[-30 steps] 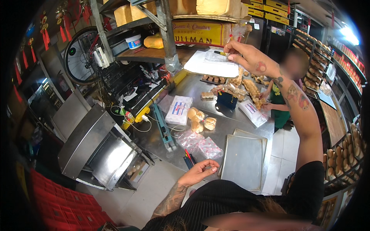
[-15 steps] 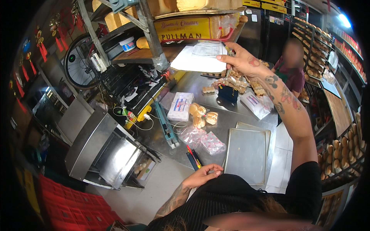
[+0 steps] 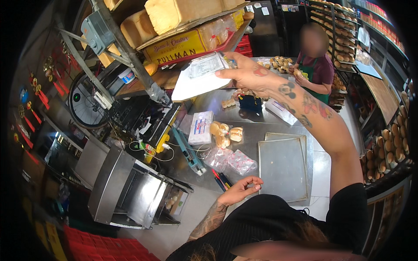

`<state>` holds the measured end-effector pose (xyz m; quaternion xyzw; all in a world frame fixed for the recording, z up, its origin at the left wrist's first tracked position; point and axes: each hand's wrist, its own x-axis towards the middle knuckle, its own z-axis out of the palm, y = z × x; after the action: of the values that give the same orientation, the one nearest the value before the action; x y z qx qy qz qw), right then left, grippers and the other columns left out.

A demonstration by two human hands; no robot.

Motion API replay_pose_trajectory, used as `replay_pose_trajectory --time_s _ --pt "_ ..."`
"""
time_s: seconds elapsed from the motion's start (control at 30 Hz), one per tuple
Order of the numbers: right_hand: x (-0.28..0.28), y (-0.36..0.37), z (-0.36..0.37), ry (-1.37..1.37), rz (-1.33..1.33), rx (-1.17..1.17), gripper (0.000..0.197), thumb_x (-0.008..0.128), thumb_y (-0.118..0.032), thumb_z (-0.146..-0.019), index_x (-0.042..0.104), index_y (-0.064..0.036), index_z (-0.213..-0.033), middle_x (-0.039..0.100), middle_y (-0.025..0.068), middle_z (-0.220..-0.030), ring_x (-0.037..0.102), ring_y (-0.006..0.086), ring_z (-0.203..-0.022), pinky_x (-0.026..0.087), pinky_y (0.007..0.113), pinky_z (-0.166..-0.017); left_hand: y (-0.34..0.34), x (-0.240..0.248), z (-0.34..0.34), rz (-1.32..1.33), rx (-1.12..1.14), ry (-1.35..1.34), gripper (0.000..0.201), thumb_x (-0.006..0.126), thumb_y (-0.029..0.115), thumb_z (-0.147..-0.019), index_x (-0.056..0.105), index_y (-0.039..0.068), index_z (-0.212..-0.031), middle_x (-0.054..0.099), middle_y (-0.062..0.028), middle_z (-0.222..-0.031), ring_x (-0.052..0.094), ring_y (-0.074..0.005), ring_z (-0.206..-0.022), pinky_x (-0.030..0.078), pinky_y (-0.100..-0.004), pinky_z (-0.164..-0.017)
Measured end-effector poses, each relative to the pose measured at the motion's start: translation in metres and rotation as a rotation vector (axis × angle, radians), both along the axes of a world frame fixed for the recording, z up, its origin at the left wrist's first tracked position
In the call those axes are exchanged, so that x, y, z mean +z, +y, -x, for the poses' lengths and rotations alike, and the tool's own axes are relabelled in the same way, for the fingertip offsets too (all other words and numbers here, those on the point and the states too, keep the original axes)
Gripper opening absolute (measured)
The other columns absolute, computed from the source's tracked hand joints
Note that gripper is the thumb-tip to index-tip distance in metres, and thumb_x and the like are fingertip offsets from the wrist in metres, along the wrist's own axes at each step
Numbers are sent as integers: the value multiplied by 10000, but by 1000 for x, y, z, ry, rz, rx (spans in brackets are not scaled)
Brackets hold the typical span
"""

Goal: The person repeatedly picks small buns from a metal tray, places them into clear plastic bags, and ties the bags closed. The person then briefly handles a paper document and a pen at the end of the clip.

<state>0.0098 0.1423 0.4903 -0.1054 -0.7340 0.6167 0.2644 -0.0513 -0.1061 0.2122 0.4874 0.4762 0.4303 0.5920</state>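
Note:
My right hand [image 3: 244, 71] reaches far across the table, its thumb on top of white papers [image 3: 185, 88] and its fingers mostly hidden beneath. A smaller printed form [image 3: 204, 65] lies on these sheets. By the table's near edge, my left hand [image 3: 240, 190] holds nothing, its fingers loosely apart. Beside it are pens [image 3: 221, 177] in a dark holder and flat metal trays [image 3: 283, 168]. Farther in lie pink-patterned plastic bags [image 3: 235, 161], bagged buns [image 3: 223, 133], a white packet [image 3: 201, 127] and a long blue bar-shaped device [image 3: 189, 151].
A shelf with large bread loaves [image 3: 178, 15] and a yellow sign stands at the far left. Below left is a metal machine with rollers [image 3: 135, 191]. Across the table, a person [image 3: 315, 65] in a green apron handles bread. Bread racks [image 3: 385, 148] line the right.
The view has shifted, bringing the shelf closer and the co-worker more into sight. My right hand and the papers sit farther left in the picture. My left hand has moved slightly right.

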Motion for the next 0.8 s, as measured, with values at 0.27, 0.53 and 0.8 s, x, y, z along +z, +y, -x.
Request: replay_pose_trajectory --time_s 0.27,0.53,0.8 --pt "-103 -36 -115 363 77 -110 785 668 -108 -929 230 -39 -1576 506 114 -1412 485 176 -1299 377 325 -1110 17 22 20 -315 522 -420 329 477 349 -1070 544 103 -1279 560 -21 -1237 508 -146 -1215 445 -429 -1048" --pt "-296 -104 -174 -136 26 -225 674 673 -73 -948 352 -58 -1540 537 154 -1428 575 197 -1226 464 309 -1006 65 9 17 -30 337 -453 500 572 153 -1023 413 -21 -1464 550 -157 -1402 563 -227 -1258 466 -377 -1060" --pt "-457 -78 -220 -461 -363 -864 347 704 -205 -901 653 -70 -1216 636 129 -1210 643 346 -1072 543 407 -878 123 -175 -29 471 79 -168 454 695 151 -959 524 -30 -1339 648 -128 -1257 636 -202 -1118 528 -353 -946"
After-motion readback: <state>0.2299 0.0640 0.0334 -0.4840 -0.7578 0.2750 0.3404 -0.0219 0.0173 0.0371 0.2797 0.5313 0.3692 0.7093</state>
